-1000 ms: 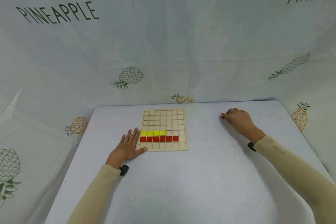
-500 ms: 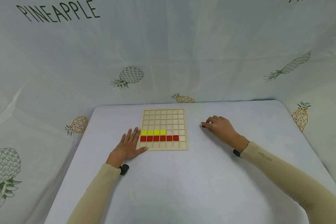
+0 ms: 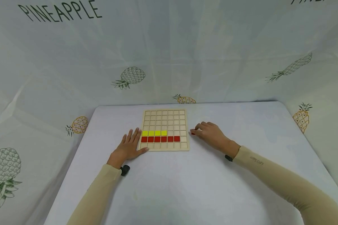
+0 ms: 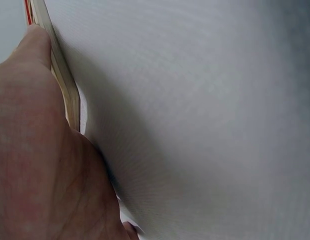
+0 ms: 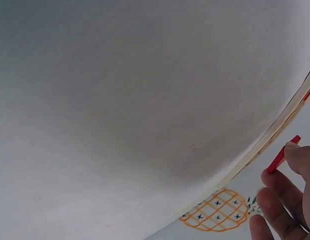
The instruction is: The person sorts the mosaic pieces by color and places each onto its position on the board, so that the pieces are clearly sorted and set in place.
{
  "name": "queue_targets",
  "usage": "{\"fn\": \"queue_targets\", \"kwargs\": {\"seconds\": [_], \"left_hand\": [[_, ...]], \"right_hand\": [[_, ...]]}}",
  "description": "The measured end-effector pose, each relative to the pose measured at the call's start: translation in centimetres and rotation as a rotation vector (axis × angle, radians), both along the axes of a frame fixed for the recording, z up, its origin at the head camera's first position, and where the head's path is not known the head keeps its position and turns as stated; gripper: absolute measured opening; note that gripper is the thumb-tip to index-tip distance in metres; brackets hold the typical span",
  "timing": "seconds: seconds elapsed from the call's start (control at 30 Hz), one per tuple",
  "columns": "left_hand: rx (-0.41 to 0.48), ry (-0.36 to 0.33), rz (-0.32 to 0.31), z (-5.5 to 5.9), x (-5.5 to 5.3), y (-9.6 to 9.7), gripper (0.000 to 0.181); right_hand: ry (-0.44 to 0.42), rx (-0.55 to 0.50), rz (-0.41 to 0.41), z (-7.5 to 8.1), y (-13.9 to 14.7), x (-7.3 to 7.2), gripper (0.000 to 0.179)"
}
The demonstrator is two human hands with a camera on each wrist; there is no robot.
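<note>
A pale wooden grid board (image 3: 164,122) lies toward the back of the table. Several yellow square tiles (image 3: 157,133) fill part of one row, and below them runs a row of several red square tiles (image 3: 157,139). My left hand (image 3: 127,150) lies flat with spread fingers at the board's left edge, its thumb at the near left corner. Just right of the board, my right hand (image 3: 211,135) pinches a red tile (image 5: 283,155) between thumb and fingertip. In the right wrist view the tile is held on its edge; the other fingers are loosely bent.
The white table (image 3: 169,187) extends around the board on all sides. Behind it hangs a pale curtain (image 3: 228,62) printed with pineapples, which also comes down at both sides.
My right hand has travelled left and toward me with the red tile, from the table's right part to beside the board. My left hand and the board stay put.
</note>
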State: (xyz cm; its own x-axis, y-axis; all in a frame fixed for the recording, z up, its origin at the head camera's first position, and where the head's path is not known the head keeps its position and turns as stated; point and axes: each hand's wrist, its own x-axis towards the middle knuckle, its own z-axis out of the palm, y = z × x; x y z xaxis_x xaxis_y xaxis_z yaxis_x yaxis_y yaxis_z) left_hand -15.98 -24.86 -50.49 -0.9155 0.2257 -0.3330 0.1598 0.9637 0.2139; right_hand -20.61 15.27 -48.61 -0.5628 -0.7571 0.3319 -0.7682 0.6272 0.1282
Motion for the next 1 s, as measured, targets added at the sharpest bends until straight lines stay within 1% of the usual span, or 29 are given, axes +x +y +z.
{"fn": "queue_targets", "kwargs": {"seconds": [0.07, 0.2, 0.43, 0.67, 0.83, 1.0], "left_hand": [[0.001, 0.003, 0.0, -0.1, 0.0, 0.0, 0.105], [-0.001, 0.003, -0.001, -0.2, 0.0, -0.1, 0.105], [0.005, -0.007, 0.005, -0.1, -0.1, -0.1, 0.105], [0.005, -0.001, -0.002, -0.3, -0.1, -0.2, 0.104], [-0.012, -0.019, -0.004, 0.1, 0.0, -0.1, 0.102], [-0.015, -0.047, -0.009, 1.1, 0.2, 0.3, 0.1]], "right_hand": [[-0.011, -0.005, 0.011, 0.0, -0.4, 0.3, 0.033], [-0.036, 0.02, 0.017, 0.2, -1.3, 0.7, 0.036], [-0.094, 0.053, 0.022, 0.4, -2.6, 1.1, 0.035], [-0.123, 0.061, 0.044, 0.2, -3.4, 1.2, 0.033], [-0.11, 0.091, 0.047, 0.2, -4.0, 1.0, 0.032], [-0.128, 0.088, 0.047, 0.2, -4.5, 1.0, 0.031]]}}
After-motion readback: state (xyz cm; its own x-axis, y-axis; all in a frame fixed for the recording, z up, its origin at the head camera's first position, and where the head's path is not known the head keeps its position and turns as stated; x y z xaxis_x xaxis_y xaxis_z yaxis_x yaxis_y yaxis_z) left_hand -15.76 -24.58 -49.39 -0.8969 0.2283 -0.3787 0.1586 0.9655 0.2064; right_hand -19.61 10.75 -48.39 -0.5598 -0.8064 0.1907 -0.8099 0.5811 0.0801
